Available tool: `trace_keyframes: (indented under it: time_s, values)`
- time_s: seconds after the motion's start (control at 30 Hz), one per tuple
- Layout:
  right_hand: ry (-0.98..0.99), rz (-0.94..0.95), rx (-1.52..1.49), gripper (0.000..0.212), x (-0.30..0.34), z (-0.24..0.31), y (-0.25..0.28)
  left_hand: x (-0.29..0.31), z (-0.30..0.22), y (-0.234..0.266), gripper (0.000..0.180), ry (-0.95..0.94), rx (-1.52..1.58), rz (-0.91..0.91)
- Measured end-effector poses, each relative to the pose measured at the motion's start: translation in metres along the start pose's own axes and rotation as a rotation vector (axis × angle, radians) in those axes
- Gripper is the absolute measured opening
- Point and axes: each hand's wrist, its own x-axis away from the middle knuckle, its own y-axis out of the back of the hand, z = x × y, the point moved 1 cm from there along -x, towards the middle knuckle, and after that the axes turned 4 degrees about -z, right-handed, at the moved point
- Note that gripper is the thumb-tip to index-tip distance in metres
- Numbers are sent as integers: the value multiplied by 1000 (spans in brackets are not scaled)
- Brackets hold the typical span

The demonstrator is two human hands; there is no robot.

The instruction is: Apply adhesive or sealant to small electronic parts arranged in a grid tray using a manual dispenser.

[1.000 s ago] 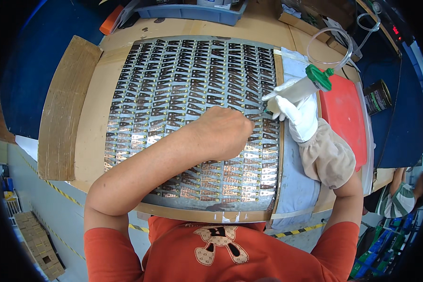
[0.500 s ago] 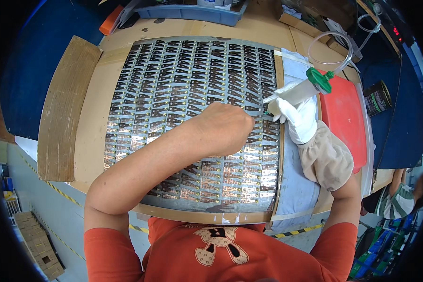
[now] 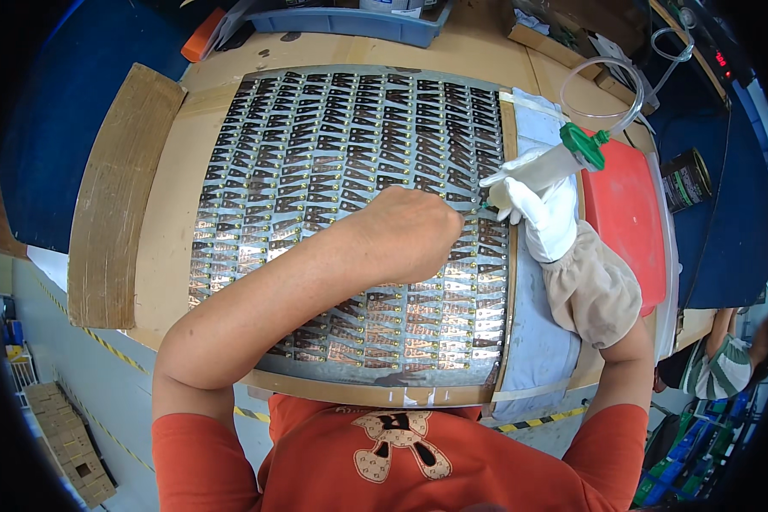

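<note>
A metal sheet [image 3: 461, 376] carries rows of small dark, fork-shaped metal pieces [image 3: 316, 183] with yellow-gold spots at one end. Over its right half, my bare left hand [image 3: 414, 230] is closed, knuckles up; its fingertips, and whatever they hold, are hidden. My right hand [image 3: 544, 218], in a white glove with a beige sleeve cover, grips a translucent dispensing syringe [image 3: 544, 168] with a green cap [image 3: 582, 147]. The syringe slants down to the left, its fine tip close to the sheet's right edge and just right of my left hand.
A clear tube [image 3: 638, 85] runs from the cap to the back right. Blue cloth [image 3: 533, 358] lines the sheet's right side, beside a red lid [image 3: 627, 222] and a dark can [image 3: 685, 179]. A cardboard flap [image 3: 119, 205] stands left; a blue bin [image 3: 341, 26] sits behind.
The syringe and my right hand have shifted very slightly to the right. My left hand has hardly moved.
</note>
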Motion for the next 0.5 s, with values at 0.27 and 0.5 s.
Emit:
trace_keyframes:
  time_s: [0.27,0.5]
  values:
    - [-80,39,-34,30,0,3,1,0,0,1,36,-1,-5,12]
    - [-81,33,-31,29,-1,5,3,-1,-2,2,35,10,-12,18]
